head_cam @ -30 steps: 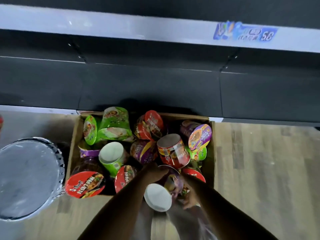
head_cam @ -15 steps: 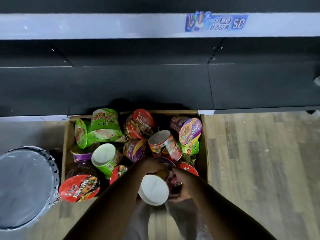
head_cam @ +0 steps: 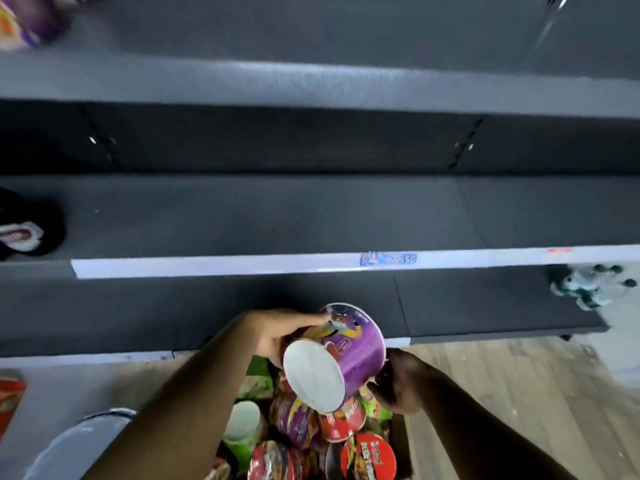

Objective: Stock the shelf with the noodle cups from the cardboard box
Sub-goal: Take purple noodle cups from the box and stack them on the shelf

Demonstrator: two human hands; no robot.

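A purple noodle cup (head_cam: 349, 351) is held up between both hands, its white bottom facing me. My left hand (head_cam: 277, 332) grips its left side and my right hand (head_cam: 398, 382) holds its right side. Below them the cardboard box (head_cam: 401, 441) holds several more cups in red, purple and green, such as a red-lidded cup (head_cam: 369, 457). The dark grey shelf (head_cam: 242, 216) rises in front, with a white price rail (head_cam: 207, 266) along its edge. The lowest shelf board (head_cam: 138, 313) lies just beyond the cup.
A purple cup (head_cam: 20, 26) stands blurred on the top shelf at far left. A dark packet (head_cam: 24, 230) sits on the middle shelf at left. Green-capped bottles (head_cam: 592, 285) stand on the low shelf at right. A grey round bin (head_cam: 79, 445) is at lower left, on wooden floor (head_cam: 519, 393).
Both hands have lifted the purple cup out of the box toward the shelf. The view has tilted up, showing more shelves and less of the box.
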